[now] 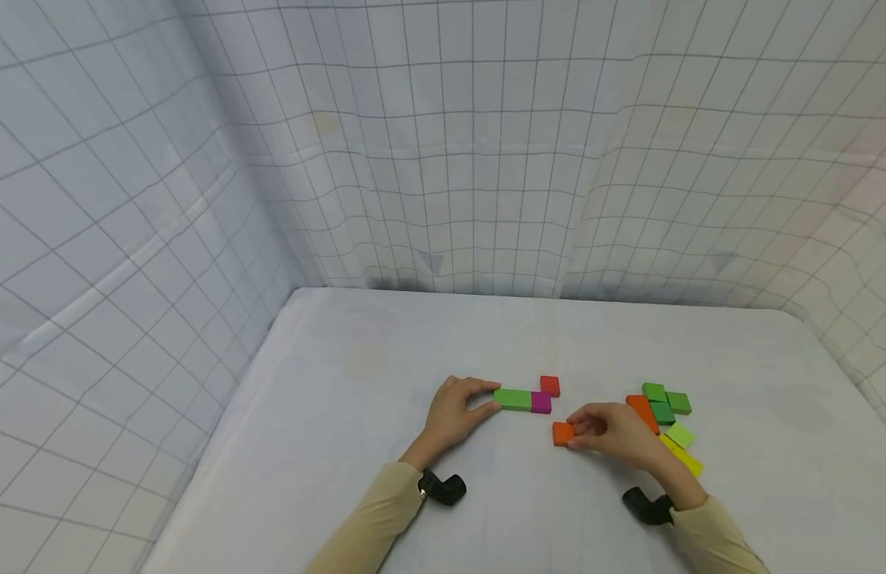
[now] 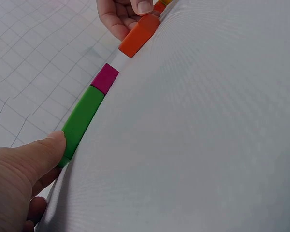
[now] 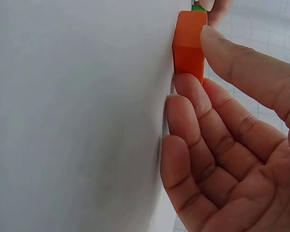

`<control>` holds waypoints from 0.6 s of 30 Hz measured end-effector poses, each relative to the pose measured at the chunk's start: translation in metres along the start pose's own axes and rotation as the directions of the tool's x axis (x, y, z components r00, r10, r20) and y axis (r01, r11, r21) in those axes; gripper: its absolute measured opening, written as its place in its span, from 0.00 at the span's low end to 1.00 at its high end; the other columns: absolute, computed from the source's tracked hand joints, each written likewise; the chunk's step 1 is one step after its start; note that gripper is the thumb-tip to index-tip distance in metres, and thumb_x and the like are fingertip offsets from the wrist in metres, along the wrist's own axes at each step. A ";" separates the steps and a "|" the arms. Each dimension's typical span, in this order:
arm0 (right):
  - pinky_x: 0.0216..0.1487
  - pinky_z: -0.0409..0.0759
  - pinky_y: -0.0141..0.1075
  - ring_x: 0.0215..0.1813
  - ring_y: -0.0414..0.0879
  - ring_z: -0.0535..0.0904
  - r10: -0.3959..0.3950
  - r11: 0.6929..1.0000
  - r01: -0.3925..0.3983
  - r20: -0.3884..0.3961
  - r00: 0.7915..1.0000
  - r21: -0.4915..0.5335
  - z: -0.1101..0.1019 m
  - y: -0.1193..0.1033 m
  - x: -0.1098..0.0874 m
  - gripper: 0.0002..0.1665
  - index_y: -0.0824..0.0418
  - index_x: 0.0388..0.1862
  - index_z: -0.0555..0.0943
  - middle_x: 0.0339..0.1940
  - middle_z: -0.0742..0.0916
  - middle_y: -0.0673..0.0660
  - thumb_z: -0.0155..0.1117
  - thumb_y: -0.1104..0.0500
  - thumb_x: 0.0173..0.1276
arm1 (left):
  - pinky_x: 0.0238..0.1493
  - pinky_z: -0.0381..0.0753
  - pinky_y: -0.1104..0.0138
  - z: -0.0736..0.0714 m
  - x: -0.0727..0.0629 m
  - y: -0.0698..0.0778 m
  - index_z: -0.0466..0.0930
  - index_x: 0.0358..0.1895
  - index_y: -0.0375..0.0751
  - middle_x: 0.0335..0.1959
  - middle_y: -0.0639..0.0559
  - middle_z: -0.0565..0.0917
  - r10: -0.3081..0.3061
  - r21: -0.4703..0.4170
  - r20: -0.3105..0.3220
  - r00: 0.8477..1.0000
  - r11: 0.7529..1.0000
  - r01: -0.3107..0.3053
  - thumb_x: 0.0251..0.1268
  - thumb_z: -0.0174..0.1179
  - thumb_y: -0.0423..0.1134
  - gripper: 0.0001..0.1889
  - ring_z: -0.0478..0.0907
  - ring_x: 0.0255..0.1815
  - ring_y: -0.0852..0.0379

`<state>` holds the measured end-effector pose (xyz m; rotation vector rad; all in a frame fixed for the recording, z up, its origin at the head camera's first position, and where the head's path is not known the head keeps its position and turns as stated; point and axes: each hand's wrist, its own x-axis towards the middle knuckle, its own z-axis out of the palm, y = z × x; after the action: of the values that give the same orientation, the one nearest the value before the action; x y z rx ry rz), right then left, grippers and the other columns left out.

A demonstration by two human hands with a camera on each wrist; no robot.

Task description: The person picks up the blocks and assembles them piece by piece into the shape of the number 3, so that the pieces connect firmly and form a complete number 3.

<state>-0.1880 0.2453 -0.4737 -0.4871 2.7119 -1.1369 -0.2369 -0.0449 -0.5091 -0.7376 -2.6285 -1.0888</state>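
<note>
My left hand [image 1: 451, 413] pinches the left end of a long green block [image 1: 513, 399] between thumb and index finger. A magenta block [image 1: 541, 402] sits end to end with it on the right, and a red block [image 1: 549, 386] lies just behind the magenta one. My right hand [image 1: 618, 434] pinches an orange block [image 1: 563, 434] by its right side, in front and to the right of the magenta block. In the right wrist view, the thumb is against the orange block [image 3: 190, 46] and the other fingers curl below it.
To the right lies a cluster of several blocks: a longer orange-red one [image 1: 642, 413], a dark green one [image 1: 661, 413], smaller green ones [image 1: 654, 391], a lime one [image 1: 680, 434] and a yellow one [image 1: 690, 461]. The white table [image 1: 328, 446] backs onto a grid-patterned curtain [image 1: 443, 159].
</note>
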 end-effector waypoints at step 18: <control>0.35 0.76 0.33 0.32 0.45 0.76 0.009 1.000 -0.009 -0.009 1.000 0.021 0.005 -0.002 0.012 0.15 0.56 0.37 0.80 0.26 0.80 0.46 0.76 0.55 0.53 | 0.37 0.66 0.69 0.000 -0.001 -0.001 0.84 0.51 0.54 0.47 0.63 0.83 -0.027 0.003 0.013 1.000 1.000 0.027 0.59 0.66 0.50 0.17 0.67 0.34 0.62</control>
<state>-0.1979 0.2363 -0.4757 -0.4675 2.7045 -1.1663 -0.2362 -0.0457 -0.5098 -0.7135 -2.6575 -1.0914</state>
